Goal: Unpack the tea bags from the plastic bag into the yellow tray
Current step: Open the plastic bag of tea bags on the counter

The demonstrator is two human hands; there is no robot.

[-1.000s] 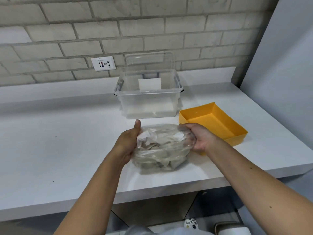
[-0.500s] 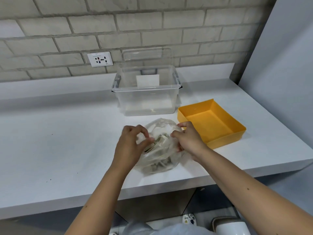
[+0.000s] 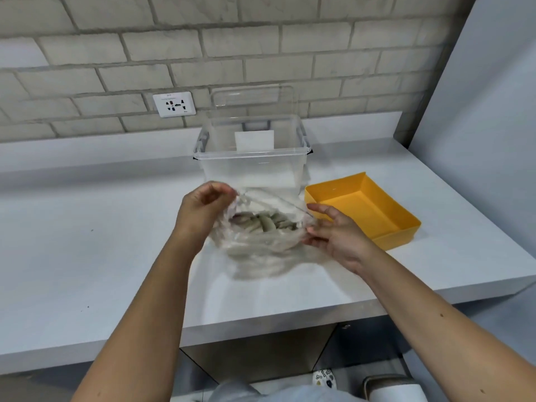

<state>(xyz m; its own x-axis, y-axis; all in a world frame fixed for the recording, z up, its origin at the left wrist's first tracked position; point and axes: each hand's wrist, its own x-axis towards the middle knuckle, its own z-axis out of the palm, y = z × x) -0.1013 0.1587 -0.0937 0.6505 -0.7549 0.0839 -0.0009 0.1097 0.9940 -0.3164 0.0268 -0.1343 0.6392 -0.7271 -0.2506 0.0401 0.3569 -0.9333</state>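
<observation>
Step in hand: opening the mouth of the plastic bag (image 3: pixel 261 245) so the contents can be reached.

Left hand (image 3: pixel 203 213): fingers curled, pinching the left rim of the bag and lifting it off the counter (image 3: pixel 101 242).

Right hand (image 3: pixel 339 236): thumb above and fingers below at the right rim. The film is blurred there, but the rim runs taut between the two hands, so it is judged to be pinching the edge.

Tea bags (image 3: pixel 266 223): a loose pile of pale green-grey sachets inside the bag, visible through the open mouth. They lie between the two hands and below the rim. Neither hand touches them.

Yellow tray (image 3: pixel 400 236): on the counter just to the right of the right hand, with no tea bags in it. A clear storage box (image 3: pixel 252 169) stands behind the bag.

Recommendation: keep the left pinch high and the mouth wide. Release only the right hand to reach in, since it is nearest the tray. Keep the bottom of the bag resting on the counter, as the thin film is likely to collapse shut if both rims go slack. Take small handfuls to avoid snagging the film.
</observation>
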